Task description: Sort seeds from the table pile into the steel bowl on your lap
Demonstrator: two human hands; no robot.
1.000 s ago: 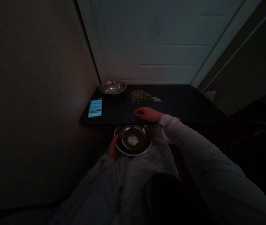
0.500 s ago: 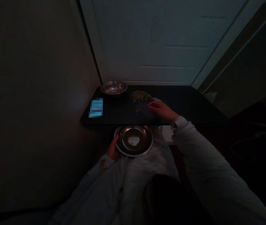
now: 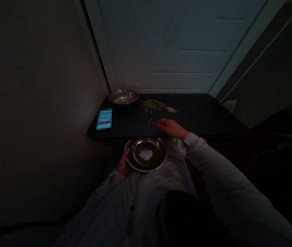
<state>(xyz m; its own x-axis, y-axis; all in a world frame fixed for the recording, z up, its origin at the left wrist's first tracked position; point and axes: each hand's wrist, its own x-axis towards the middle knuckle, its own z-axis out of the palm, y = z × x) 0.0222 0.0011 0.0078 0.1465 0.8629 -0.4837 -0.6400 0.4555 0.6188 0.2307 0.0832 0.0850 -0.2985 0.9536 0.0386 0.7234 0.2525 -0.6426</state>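
My left hand grips the left rim of a steel plate held in my lap below the table edge; small greenish grains lie in it. My right hand rests on the dark table near its front edge, fingers curled downward over a few loose grains. What the fingers hold, if anything, is too dark to make out. A pile of grains lies farther back on the table, with a small paler heap at its right.
A steel bowl stands at the table's back left corner. A lit phone screen lies near the left edge. A white door rises behind the table, a wall at the left. The room is very dark.
My right hand reached back toward the grain pile, then drew forward again to the table's front edge. A few grains now lie loose beside it. The plate and left hand stayed put.
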